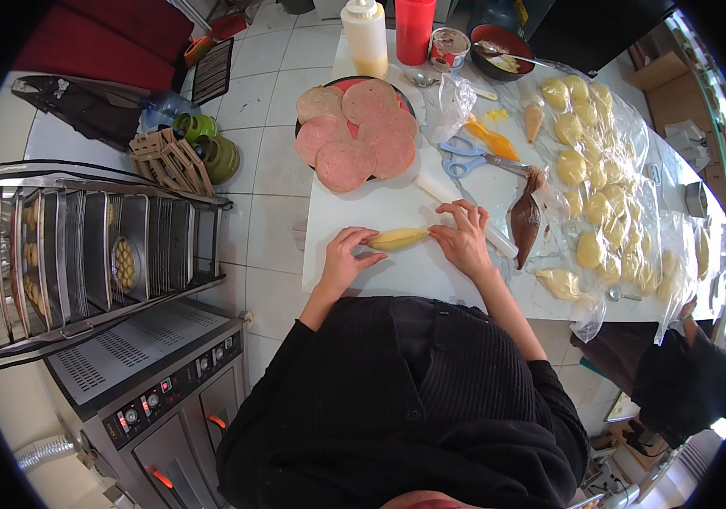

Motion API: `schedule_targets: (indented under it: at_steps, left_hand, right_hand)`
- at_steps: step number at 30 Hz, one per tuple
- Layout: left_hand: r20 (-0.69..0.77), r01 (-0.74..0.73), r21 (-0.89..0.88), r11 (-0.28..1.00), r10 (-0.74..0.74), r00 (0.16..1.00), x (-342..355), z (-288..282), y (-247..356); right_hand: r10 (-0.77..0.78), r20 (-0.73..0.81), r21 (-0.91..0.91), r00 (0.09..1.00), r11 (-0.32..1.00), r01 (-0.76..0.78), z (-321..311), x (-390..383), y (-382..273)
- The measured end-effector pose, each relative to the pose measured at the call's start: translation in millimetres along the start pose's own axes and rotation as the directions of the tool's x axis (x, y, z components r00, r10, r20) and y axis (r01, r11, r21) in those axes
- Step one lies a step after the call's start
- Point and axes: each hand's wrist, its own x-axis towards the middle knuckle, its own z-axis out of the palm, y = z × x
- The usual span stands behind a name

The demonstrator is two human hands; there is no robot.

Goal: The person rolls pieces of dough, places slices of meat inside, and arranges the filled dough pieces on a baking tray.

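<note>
A rolled, pale yellow piece of dough [399, 238] lies on the white table close to my body, its ends tapered. My left hand [349, 260] pinches its left end, and my right hand [465, 243] has fingertips closed on the right end. Partly hidden by my right hand, a white rolling pin [500, 241] slants across the table. Beyond the dough sits a dark-rimmed red plate [353, 129] bearing several round pink slices of sausage meat [346, 165]. To the right are blue-handled scissors [465, 158] and a piping bag of brown filling [525, 222].
Several dough balls [589, 249] lie under clear plastic on the right. A cream squeeze bottle [366, 42], a red bottle [415, 32], a tin [449, 49] and a bowl [501, 47] line the far edge. Left stand a tray rack [83, 246] and an oven [151, 373]. Another person [689, 373] is at right.
</note>
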Motion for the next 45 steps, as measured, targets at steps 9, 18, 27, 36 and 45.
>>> schedule_targets:
  at_steps: [9,18,27,36,45]
  left_hand:
    - [0.034,0.082,-0.048,0.995,-0.08,0.996,-8.6,3.4,-14.8]
    - [0.047,0.029,-0.11,0.994,-0.024,0.999,-5.1,5.9,-4.5]
    - [0.028,-0.109,0.131,0.985,0.106,0.994,6.8,12.3,0.4]
    - [0.284,0.582,-0.252,0.773,-0.516,0.808,29.7,2.6,14.1]
    - [0.175,0.276,0.107,0.955,-0.291,0.94,34.5,4.3,16.3]
  right_hand:
    - [-0.004,0.108,0.373,0.994,0.927,-0.036,10.8,-3.7,-9.8]
    - [0.202,0.167,0.527,0.965,0.809,-0.26,12.2,-5.3,-23.2]
    - [0.0,0.096,0.479,0.995,0.876,-0.046,19.6,1.3,-20.2]
    - [0.294,0.584,0.731,0.756,0.213,-0.648,-2.2,15.5,-18.9]
    - [0.388,0.311,0.422,0.868,0.762,-0.491,-1.4,4.9,-15.2]
